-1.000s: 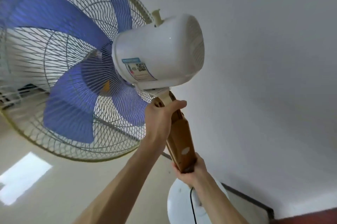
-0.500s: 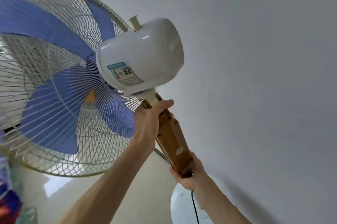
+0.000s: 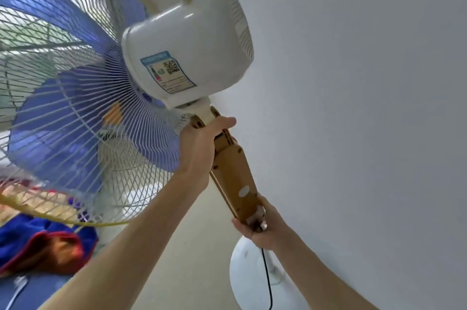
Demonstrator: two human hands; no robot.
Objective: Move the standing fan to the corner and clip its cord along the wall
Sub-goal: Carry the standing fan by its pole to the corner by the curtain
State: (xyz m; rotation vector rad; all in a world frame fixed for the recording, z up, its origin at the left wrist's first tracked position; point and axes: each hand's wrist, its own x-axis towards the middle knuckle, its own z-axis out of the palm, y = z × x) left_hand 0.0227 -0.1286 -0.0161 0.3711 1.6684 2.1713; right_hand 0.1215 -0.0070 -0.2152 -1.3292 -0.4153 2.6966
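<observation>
The standing fan fills the head view: a white motor housing (image 3: 192,49), blue blades behind a wire cage (image 3: 63,112), a tan control neck (image 3: 232,170) and a round white base (image 3: 245,277) low on the floor. My left hand (image 3: 199,148) is wrapped around the top of the neck just under the motor. My right hand (image 3: 262,223) grips the lower end of the neck. The black cord (image 3: 267,282) hangs down from below my right hand over the base. The fan leans to the left, close to the white wall (image 3: 353,107).
Crumpled blue, red and orange cloth (image 3: 43,241) lies on the floor at the lower left. Through the cage, something window-like shows at the upper left. Pale floor (image 3: 192,259) runs along the foot of the wall.
The view has swung so the fan sits more upright and nearer the wall. The cloth on the floor has come into sight at the left. Both hands keep their grip on the neck.
</observation>
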